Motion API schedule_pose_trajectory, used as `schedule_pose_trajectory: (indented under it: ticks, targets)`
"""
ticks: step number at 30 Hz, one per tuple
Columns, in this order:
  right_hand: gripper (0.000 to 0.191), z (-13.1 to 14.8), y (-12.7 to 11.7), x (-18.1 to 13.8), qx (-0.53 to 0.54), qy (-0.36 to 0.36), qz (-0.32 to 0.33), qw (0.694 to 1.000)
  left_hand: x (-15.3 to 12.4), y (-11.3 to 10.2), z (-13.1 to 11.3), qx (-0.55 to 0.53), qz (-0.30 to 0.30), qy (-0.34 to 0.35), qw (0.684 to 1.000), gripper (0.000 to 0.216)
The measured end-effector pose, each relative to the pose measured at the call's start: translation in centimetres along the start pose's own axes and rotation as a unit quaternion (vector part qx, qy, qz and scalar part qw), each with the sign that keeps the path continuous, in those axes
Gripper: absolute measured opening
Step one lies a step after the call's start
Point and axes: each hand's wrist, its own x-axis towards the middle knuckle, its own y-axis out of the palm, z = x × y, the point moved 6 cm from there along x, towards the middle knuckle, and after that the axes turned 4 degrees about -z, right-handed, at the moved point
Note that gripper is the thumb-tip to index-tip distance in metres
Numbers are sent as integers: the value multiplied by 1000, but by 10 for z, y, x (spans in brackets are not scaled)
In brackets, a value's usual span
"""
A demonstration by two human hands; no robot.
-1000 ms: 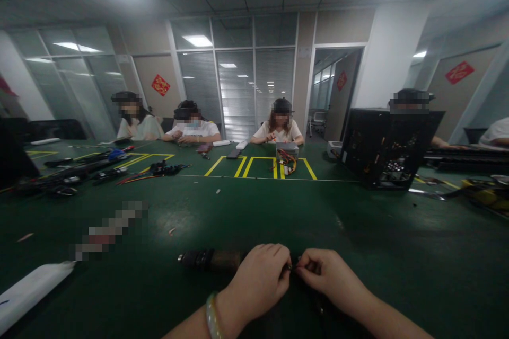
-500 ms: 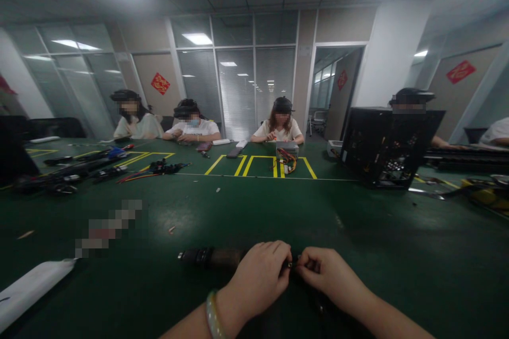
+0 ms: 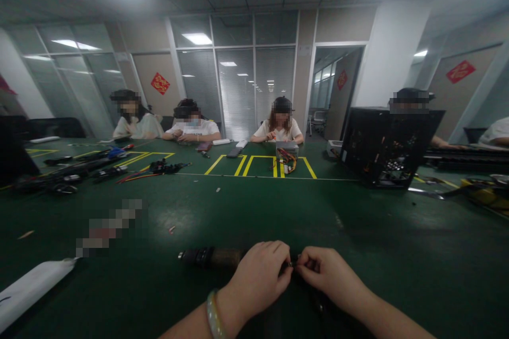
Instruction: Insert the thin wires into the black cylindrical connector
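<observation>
A dark, cylindrical, drill-like tool [image 3: 225,258] lies on the green table in front of me, its collar and metal tip pointing left. My left hand [image 3: 264,267] rests over the tool's right part, thumb and fingers pinched together at its end. Close beside it, my right hand [image 3: 320,270] is closed too, with thumb and forefinger in a pinch. Between the two sets of fingertips shows a tiny shiny part, too small to name. Below my right hand there is something dark running toward me, hard to make out. My left wrist wears a pale bangle [image 3: 215,315].
A white bag-like object [image 3: 35,291] lies at left. Dark cables [image 3: 155,167] and tools lie behind it. Across the table sit several co-workers. One sits behind a power supply [image 3: 287,149] with coloured wires. A black computer case [image 3: 392,148] stands at right.
Almost nothing differs. My fingertips have shifted very slightly around the small part; the tool stays where it was.
</observation>
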Motion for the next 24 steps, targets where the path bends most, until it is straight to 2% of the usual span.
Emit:
schedule_pose_trajectory:
  ticks: [4, 18, 24]
  targets:
    - [11, -1, 1, 1, 0, -2, -2, 1000, 0, -1, -2, 6, 0, 11, 1000, 19]
    - [9, 2, 1, 0, 8, -3, -1, 1000, -2, 0, 0, -17, -7, 16, 1000, 12]
    - [11, 4, 0, -1, 15, -5, -6, 1000, -3, -2, -1, -24, -15, 12, 1000, 23]
